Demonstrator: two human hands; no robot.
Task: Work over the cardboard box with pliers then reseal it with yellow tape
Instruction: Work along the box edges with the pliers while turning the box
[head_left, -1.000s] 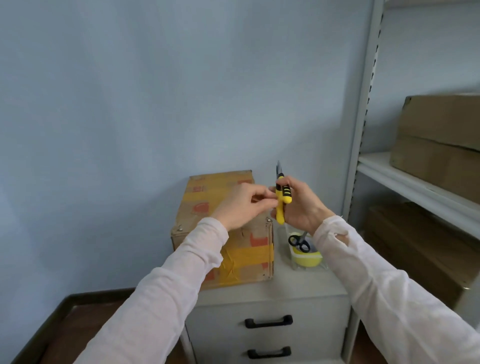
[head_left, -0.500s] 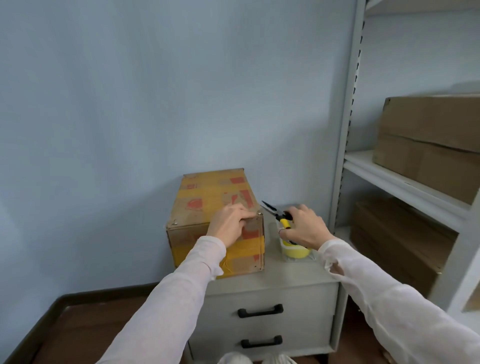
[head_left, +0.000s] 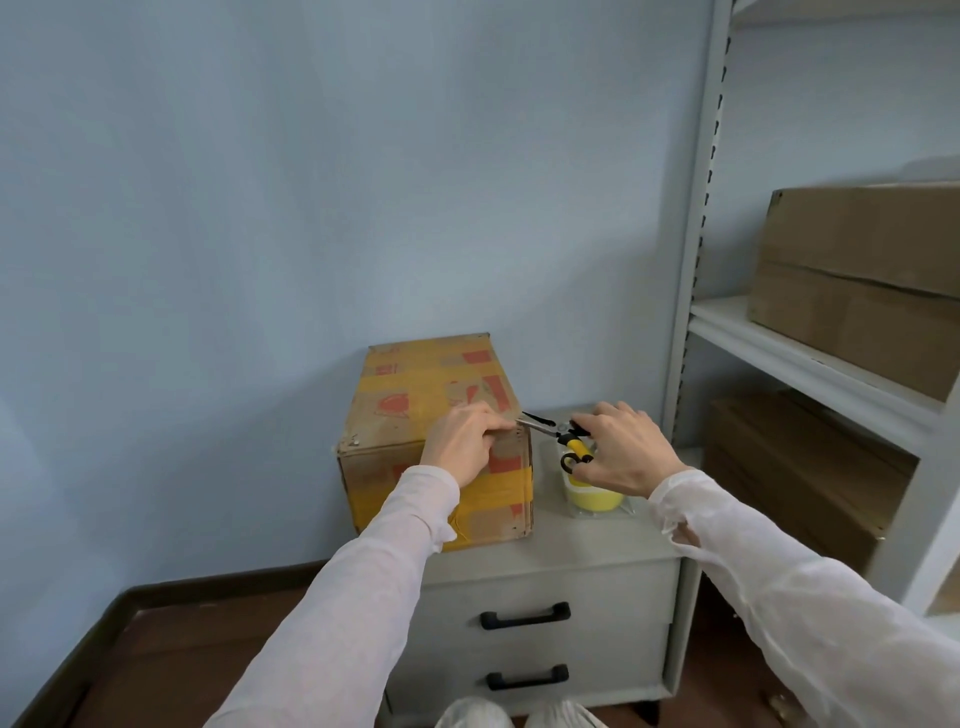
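At 10 o'clock from right hand (head_left: 623, 452): box (head_left: 415, 395) top corner. Grips pliers (head_left: 550, 430) by handles, long axis aimed there, tips at edge. Curls left hand (head_left: 462, 441) over same corner, nearer.

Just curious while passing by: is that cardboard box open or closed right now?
Closed. The cardboard box has its top lying flat, with yellow tape strips across it; no flap is lifted.

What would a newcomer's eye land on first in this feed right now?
The yellow-taped cardboard box on the grey drawer cabinet, with the left hand curled on its near top edge. Beside it the right hand holds yellow-handled pliers, tips at the box's near right corner, above a yellow tape roll.
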